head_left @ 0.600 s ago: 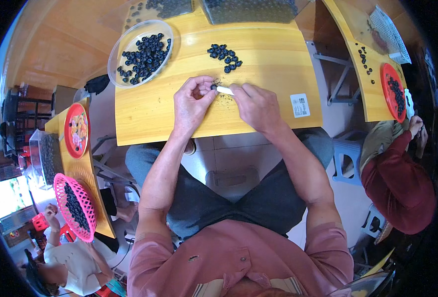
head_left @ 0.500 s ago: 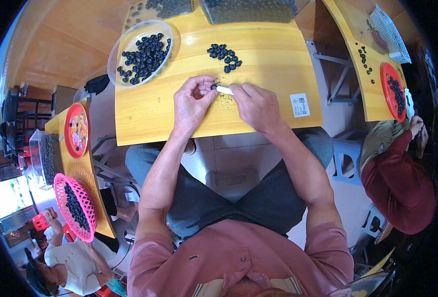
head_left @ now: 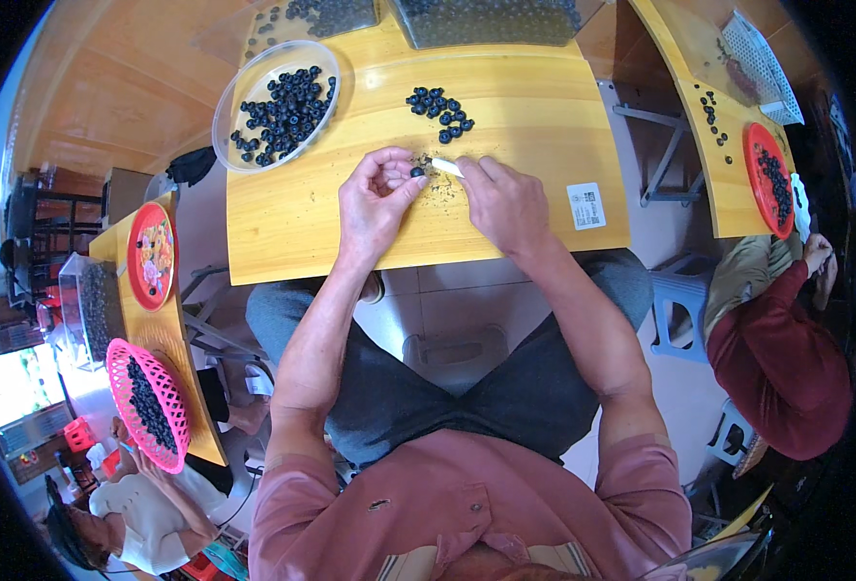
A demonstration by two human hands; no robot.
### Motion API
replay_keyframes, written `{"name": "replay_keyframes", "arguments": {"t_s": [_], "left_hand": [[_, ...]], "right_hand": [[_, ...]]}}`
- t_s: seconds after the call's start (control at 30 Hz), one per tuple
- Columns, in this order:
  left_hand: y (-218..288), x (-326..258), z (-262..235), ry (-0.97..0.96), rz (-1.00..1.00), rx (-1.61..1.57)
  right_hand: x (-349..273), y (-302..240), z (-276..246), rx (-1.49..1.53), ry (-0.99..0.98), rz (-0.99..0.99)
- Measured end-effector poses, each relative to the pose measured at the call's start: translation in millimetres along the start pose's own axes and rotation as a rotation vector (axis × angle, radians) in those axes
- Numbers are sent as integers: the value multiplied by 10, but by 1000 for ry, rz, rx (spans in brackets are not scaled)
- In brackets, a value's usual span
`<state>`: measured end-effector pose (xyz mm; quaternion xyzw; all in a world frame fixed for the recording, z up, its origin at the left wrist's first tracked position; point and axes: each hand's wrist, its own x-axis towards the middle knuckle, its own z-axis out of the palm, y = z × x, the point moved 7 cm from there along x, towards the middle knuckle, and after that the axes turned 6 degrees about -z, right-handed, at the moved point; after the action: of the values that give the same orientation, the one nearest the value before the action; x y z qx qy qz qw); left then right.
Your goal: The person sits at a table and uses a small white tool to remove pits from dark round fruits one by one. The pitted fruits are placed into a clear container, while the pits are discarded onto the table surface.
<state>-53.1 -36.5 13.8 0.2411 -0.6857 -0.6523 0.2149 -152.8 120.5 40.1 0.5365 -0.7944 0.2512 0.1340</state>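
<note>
My left hand [head_left: 375, 198] pinches a small dark berry [head_left: 417, 171] between thumb and fingertips over the yellow wooden table [head_left: 292, 213]. My right hand [head_left: 505, 198] grips a small white tool [head_left: 446, 167] whose tip points at that berry. Just beyond my hands lies a loose pile of dark berries [head_left: 439, 108]. A clear round bowl [head_left: 237, 87] at the far left of the table holds several more berries. Dark crumbs are scattered on the wood under my hands.
Two clear bins of berries [head_left: 486, 17] stand at the table's far edge. A white label [head_left: 585, 205] is stuck on the right. Neighbouring tables carry a red plate [head_left: 150, 254], a pink basket [head_left: 147, 402] and another red plate [head_left: 768, 179]. A person in red [head_left: 781, 363] sits at right.
</note>
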Motion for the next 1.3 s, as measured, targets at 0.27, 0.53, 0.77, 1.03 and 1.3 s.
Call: {"name": "replay_keyframes", "arguments": {"t_s": [0.27,0.53,0.77,1.03,1.3], "left_hand": [[63,-17,-68,28,37,79],[519,276,-1179,421,287,167],[906,537,-740,322,590,713],[422,1011,119,-20,452,926],[366,1017,110,-74,314,975]], "right_hand": [[0,-23,-25,33,6,11],[-17,8,-46,79,89,-10],[-7,24,-68,91,113,9],[-3,51,-126,141,108,54],[-16,70,-84,161,86,61]]}}
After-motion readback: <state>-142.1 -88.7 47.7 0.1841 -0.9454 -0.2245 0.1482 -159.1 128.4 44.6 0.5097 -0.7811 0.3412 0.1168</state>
